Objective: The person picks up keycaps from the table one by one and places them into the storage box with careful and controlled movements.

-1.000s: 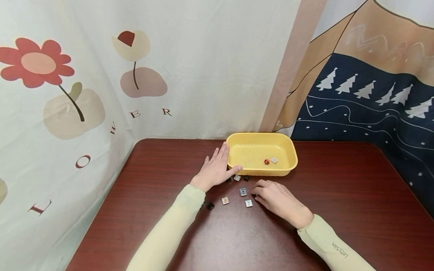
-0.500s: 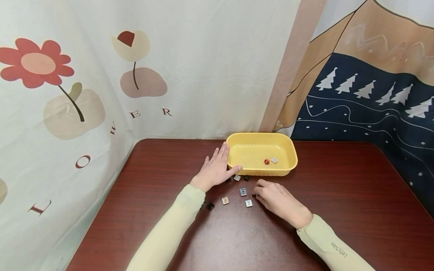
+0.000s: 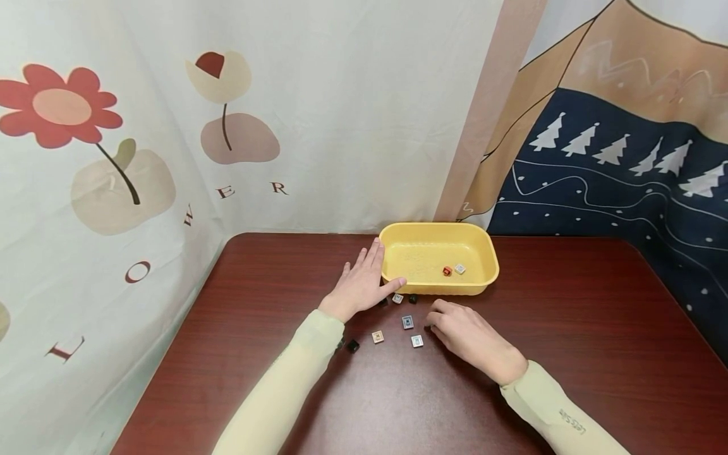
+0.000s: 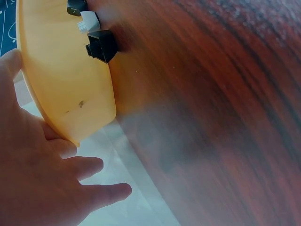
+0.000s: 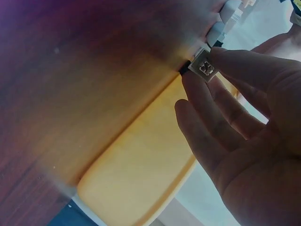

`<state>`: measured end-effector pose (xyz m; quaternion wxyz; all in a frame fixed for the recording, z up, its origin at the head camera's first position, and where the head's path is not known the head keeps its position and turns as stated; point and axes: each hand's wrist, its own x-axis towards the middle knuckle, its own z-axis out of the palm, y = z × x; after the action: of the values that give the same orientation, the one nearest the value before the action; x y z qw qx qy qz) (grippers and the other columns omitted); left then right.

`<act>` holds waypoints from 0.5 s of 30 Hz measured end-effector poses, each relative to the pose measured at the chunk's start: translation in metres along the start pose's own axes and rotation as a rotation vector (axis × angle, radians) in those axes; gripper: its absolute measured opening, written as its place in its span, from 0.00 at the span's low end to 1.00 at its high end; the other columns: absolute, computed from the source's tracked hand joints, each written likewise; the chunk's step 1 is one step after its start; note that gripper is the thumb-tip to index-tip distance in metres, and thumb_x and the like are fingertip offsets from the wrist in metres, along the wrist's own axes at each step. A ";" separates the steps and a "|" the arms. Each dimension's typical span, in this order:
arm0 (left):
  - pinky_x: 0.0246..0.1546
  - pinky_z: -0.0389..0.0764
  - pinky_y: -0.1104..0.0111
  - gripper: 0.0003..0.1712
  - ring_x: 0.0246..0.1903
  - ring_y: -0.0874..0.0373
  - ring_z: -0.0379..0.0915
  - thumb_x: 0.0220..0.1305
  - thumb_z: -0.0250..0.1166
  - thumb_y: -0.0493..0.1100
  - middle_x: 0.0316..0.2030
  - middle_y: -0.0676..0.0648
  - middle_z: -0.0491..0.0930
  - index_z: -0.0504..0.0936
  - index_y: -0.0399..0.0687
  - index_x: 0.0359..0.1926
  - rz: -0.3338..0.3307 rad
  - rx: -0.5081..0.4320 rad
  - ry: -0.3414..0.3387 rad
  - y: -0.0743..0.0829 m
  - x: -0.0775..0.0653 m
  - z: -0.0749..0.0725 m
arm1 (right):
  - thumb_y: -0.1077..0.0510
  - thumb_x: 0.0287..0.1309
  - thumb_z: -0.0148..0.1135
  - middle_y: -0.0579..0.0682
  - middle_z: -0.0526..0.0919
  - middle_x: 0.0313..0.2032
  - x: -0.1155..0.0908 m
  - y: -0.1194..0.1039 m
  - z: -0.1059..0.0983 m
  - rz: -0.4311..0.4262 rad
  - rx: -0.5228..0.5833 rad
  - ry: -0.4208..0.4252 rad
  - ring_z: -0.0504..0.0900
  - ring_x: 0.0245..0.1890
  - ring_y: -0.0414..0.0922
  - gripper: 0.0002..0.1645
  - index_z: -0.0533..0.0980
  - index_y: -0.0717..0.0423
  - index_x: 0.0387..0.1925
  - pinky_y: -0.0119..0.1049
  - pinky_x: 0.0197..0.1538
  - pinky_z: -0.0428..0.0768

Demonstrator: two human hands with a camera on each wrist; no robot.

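My left hand [image 3: 359,284] lies with straight, spread fingers against the left end of a yellow tub [image 3: 438,289], its thumb along the near rim. In the right wrist view, thumb and fingertips of my right hand [image 5: 249,113] pinch a small grey keycap [image 5: 204,67], its hollow underside showing; the head view hides it behind the fingers. Left of that hand on the table lie a blue-grey keycap [image 3: 407,322] and a pale blue-white keycap [image 3: 417,341]. Inside the tub are a red keycap [image 3: 447,272] and a white keycap [image 3: 459,269].
Along the tub's near wall sit a white keycap [image 3: 397,298] and a black keycap [image 3: 413,299], with another black keycap [image 4: 103,46] beside them. Nearer the left sleeve lie a peach keycap [image 3: 378,337] and a black keycap [image 3: 353,346]. A printed curtain [image 3: 341,126] hangs behind the brown table [image 3: 387,411].
The fingertips of my right hand have shifted very slightly to the right. My left hand, the tub and the loose keycaps stay where they were.
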<state>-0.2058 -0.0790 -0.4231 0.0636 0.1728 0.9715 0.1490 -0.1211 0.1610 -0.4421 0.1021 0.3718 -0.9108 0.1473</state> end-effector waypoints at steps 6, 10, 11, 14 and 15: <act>0.72 0.55 0.37 0.59 0.80 0.41 0.43 0.71 0.48 0.78 0.83 0.45 0.37 0.41 0.43 0.84 0.000 -0.002 -0.001 0.000 -0.001 0.000 | 0.69 0.54 0.76 0.43 0.79 0.34 -0.002 -0.001 -0.005 -0.012 -0.011 0.045 0.80 0.34 0.40 0.10 0.86 0.54 0.35 0.36 0.36 0.82; 0.72 0.55 0.37 0.59 0.80 0.41 0.43 0.71 0.48 0.78 0.83 0.46 0.37 0.41 0.43 0.84 -0.001 -0.007 -0.002 0.000 -0.001 0.000 | 0.69 0.54 0.76 0.42 0.79 0.35 -0.003 -0.001 -0.009 -0.017 -0.014 0.076 0.80 0.35 0.40 0.10 0.86 0.53 0.35 0.36 0.38 0.82; 0.72 0.55 0.37 0.59 0.80 0.41 0.43 0.71 0.48 0.78 0.83 0.46 0.37 0.41 0.43 0.84 -0.001 -0.010 -0.002 0.000 -0.001 0.000 | 0.69 0.54 0.77 0.42 0.79 0.35 -0.003 -0.001 -0.011 -0.018 -0.014 0.083 0.80 0.36 0.40 0.10 0.86 0.53 0.35 0.36 0.39 0.82; 0.72 0.54 0.37 0.59 0.80 0.41 0.43 0.71 0.48 0.78 0.83 0.45 0.37 0.41 0.43 0.84 0.001 -0.014 -0.002 0.000 -0.001 0.000 | 0.69 0.53 0.77 0.42 0.79 0.36 -0.004 0.000 -0.015 -0.019 -0.002 0.109 0.80 0.37 0.39 0.11 0.85 0.52 0.35 0.35 0.40 0.83; 0.72 0.54 0.37 0.60 0.80 0.41 0.42 0.71 0.48 0.78 0.83 0.46 0.37 0.41 0.43 0.84 0.001 -0.015 -0.003 0.000 -0.001 -0.001 | 0.69 0.52 0.77 0.42 0.79 0.36 -0.004 0.000 -0.016 -0.021 0.002 0.120 0.80 0.37 0.39 0.12 0.85 0.53 0.35 0.35 0.41 0.83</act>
<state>-0.2048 -0.0794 -0.4224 0.0662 0.1732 0.9702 0.1558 -0.1171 0.1691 -0.4279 0.1577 0.3721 -0.8989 0.1691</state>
